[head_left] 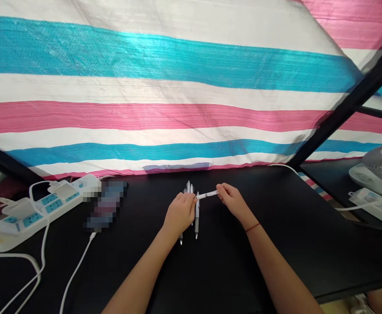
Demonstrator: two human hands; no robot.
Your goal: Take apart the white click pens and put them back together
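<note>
Between my two hands a white pen is held roughly level, a little above the black table. My left hand is closed round its left end, and that end is hidden by the fingers. The fingertips of my right hand pinch the other end. Just below lies a second pen, white with a grey grip, its tip toward me. More white pens lie under and behind my left hand, which partly covers them; their number is hard to tell.
A white power strip with plugs and cables stands at the left. Beside it lies a blurred phone-like object with a white cable. A striped sheet hangs behind the black table. At the far right sit a fan and another power strip.
</note>
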